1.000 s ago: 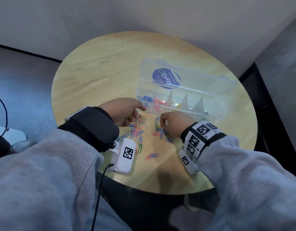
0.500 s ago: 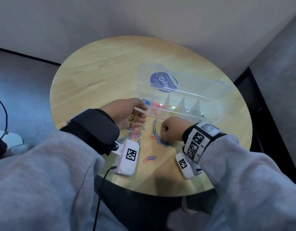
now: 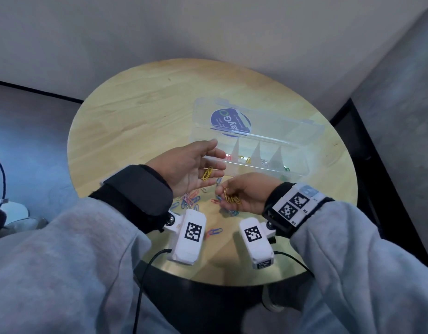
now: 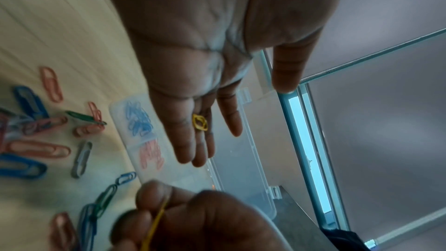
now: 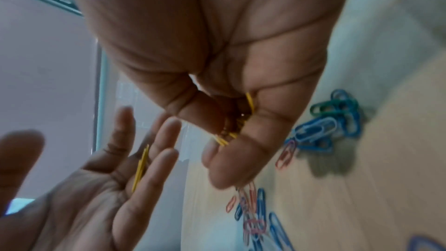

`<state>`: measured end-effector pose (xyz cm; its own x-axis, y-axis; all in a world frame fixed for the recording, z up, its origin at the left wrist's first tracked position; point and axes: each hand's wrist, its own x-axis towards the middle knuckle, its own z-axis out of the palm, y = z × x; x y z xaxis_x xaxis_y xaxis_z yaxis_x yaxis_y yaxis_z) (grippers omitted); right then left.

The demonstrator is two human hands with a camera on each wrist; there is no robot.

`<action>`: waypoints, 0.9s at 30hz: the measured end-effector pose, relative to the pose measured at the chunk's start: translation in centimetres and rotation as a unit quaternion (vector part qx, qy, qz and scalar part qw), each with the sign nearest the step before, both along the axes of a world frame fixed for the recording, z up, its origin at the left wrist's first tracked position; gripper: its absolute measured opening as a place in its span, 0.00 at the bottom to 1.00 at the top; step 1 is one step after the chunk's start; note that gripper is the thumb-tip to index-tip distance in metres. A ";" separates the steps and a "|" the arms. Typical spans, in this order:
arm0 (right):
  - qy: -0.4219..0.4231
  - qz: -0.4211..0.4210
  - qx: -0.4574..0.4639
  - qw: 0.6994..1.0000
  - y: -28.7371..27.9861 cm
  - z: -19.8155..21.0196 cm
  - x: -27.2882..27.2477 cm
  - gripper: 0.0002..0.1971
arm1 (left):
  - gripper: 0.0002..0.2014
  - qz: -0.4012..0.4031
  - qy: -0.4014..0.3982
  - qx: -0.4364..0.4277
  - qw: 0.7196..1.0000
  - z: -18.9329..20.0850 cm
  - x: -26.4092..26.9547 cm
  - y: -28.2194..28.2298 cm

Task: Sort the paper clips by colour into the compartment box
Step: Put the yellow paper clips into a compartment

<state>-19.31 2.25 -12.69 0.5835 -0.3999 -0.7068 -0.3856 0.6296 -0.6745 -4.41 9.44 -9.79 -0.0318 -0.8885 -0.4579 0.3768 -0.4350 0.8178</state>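
Note:
My left hand [image 3: 193, 168] is turned palm up above the table with straight fingers, and a yellow paper clip [image 3: 207, 173] lies on them, also seen in the left wrist view [image 4: 200, 122]. My right hand [image 3: 244, 194] is palm up just to its right, its fingers curled round several yellow paper clips [image 3: 230, 196]. The clear compartment box [image 3: 292, 172] lies open behind both hands, with blue clips [image 4: 138, 119] and red clips [image 4: 150, 155] in its left compartments. A loose heap of mixed clips [image 3: 191, 201] lies on the table under the hands.
The round wooden table [image 3: 136, 116] stands against a grey wall. The box lid [image 3: 268, 126] with a blue round sticker lies flat behind the compartments. A linked pair of clips [image 3: 214, 232] lies near the front between the wrist cameras. Dark floor drops off at right.
Both hands have lifted off the heap and turned palm up. The left hand has opened, showing a yellow clip on its fingers. The right hand now shows a bunch of yellow clips.

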 end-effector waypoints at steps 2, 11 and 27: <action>-0.028 -0.026 0.045 0.998 0.3 -0.1 0.2 0.14 | 0.15 -0.009 0.014 -0.010 1.000 0.0 -0.5 0.0; -0.114 -0.082 0.112 0.984 0.5 0.3 0.2 0.18 | 0.25 -0.064 0.058 -0.029 0.996 -0.2 -1.2 0.2; 0.130 -0.199 -0.228 0.944 -6.3 4.5 0.4 0.12 | 0.06 -0.113 -0.575 0.084 0.806 -0.9 2.5 1.8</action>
<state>-18.96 -4.05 -8.17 0.1531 -0.8481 -0.5073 -0.3699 0.4268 -0.8252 -1.89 11.28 -10.72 0.3479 -0.8418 -0.4128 -0.6928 -0.5275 0.4917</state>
